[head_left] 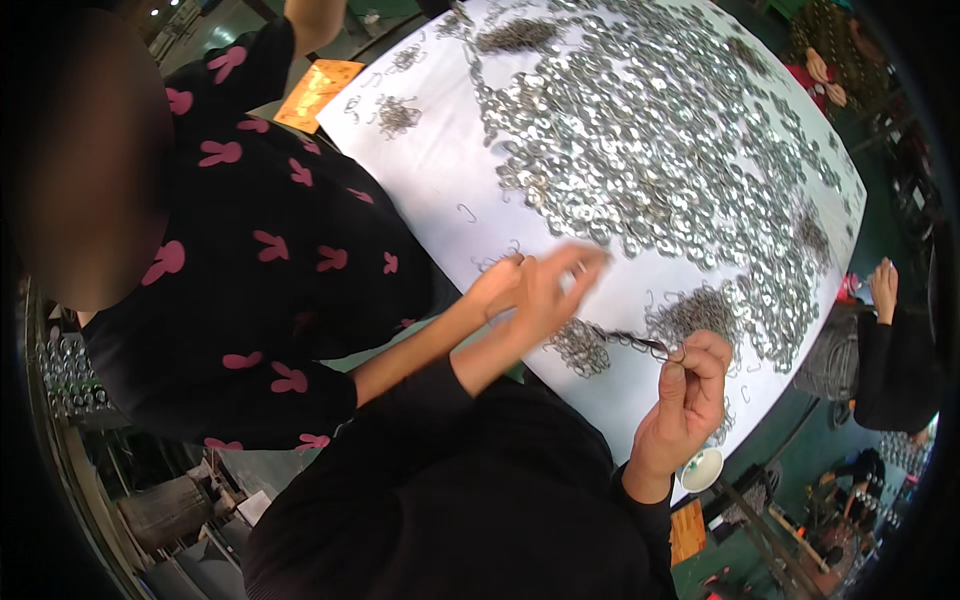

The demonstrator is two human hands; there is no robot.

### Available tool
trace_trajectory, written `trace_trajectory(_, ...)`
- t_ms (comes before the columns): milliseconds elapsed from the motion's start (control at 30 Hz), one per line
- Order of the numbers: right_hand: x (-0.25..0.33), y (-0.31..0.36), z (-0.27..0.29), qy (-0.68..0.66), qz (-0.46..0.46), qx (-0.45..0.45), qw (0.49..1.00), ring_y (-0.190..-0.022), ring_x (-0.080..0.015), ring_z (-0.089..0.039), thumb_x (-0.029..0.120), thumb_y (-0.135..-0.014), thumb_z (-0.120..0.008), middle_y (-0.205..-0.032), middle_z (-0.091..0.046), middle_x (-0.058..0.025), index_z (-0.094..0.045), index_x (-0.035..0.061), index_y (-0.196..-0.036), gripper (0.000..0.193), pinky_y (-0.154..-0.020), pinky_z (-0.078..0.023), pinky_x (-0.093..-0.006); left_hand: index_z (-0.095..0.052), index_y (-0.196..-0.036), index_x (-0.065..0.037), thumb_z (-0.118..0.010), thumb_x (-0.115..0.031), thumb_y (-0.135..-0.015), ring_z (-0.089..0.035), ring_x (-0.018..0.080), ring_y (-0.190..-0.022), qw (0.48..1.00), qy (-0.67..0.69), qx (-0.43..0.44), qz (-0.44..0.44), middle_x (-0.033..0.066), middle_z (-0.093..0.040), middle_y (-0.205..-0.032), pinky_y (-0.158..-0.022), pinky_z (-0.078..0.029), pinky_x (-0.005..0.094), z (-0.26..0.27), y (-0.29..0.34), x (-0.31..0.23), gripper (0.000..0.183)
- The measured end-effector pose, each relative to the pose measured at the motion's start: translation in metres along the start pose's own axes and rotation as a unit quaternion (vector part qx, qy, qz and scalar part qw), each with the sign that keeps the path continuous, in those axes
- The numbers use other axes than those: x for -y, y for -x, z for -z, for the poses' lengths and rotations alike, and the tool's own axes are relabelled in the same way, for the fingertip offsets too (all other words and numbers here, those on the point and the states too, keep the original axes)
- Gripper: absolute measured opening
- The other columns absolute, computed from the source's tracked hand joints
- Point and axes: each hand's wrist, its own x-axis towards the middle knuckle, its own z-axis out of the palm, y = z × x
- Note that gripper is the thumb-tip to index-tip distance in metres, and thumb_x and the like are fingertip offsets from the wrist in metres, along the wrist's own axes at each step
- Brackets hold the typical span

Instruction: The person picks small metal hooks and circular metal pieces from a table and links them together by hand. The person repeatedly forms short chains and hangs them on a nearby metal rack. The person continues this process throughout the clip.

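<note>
My left hand (548,295) is stretched over the near edge of a pile of shiny round metal discs (620,150). Motion blurs it, but thumb and fingers show apart, and I make out nothing held. To the right, my right hand (685,405) is raised with thumb and fingers pinched on a dark wire hook (652,345). A thin dark strand runs left from that pinch. Beneath and beyond it on the white tabletop (430,180) lie a heap of wire hooks (700,312) and a smaller heap of wire hooks (580,350).
A person in a black top with pink rabbit shapes (270,245) sits close on my left, a forearm beside mine. More hooks (398,117) lie at the far left. A white cup (702,469) stands by the near right edge. Other people's hands (883,290) show at right.
</note>
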Motion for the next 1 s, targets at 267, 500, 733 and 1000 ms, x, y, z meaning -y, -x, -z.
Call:
trace_trajectory(267, 0.015, -0.002, 0.022, -0.015, -0.013, 0.014, 1.0, -0.075, -0.0112, -0.045, -0.001, -0.083, -0.061, -0.09, -0.049, -0.0074, -0.054, 0.0004, -0.086, 0.008, -0.063, -0.037, -0.0199, -0.059, -0.095, 0.001, -0.062, -0.009, -0.077, -0.063, 0.0335, -0.078, 0.915, -0.378, 0.106, 0.089, 0.0198, -0.061, -0.094, -0.069, -0.052, 0.039, -0.048, -0.053, 0.11, 0.021)
trace_trajectory(500, 0.005, -0.006, 0.023, 0.004, -0.014, 0.0, 1.0, -0.076, -0.0141, -0.045, -0.004, -0.08, -0.056, -0.09, -0.049, -0.0092, -0.054, -0.0004, -0.084, 0.005, -0.067, -0.038, -0.0232, -0.057, -0.093, 0.002, -0.051, -0.003, -0.08, -0.063, 0.0273, -0.086, 0.861, -0.49, 0.106, 0.09, 0.0181, -0.06, -0.09, -0.068, -0.054, 0.035, -0.078, -0.056, 0.145, 0.015)
trace_trajectory(733, -0.001, -0.002, 0.028, 0.036, -0.005, 0.001, 0.999, -0.08, -0.0181, -0.044, -0.002, -0.083, -0.053, -0.089, -0.047, -0.0101, -0.051, -0.0014, -0.088, 0.005, -0.071, -0.037, -0.0269, -0.055, -0.088, 0.004, -0.054, -0.001, -0.075, -0.064, 0.0315, -0.076, 0.903, -0.422, 0.071, 0.044, 0.0197, -0.063, -0.078, -0.064, -0.053, 0.038, -0.071, -0.05, 0.116, 0.015)
trace_trajectory(1000, -0.001, 0.001, 0.024, 0.041, -0.001, 0.029, 0.999, -0.086, -0.0166, -0.046, -0.001, -0.086, -0.052, -0.094, -0.045, -0.0085, -0.052, -0.0016, -0.092, 0.006, -0.074, -0.039, -0.0267, -0.057, -0.103, -0.001, -0.061, -0.004, -0.082, -0.065, 0.0239, -0.077, 0.98, 0.159, 0.116, -0.032, 0.0117, -0.066, -0.085, -0.067, -0.051, 0.0318, -0.007, -0.021, -0.1, 0.021)
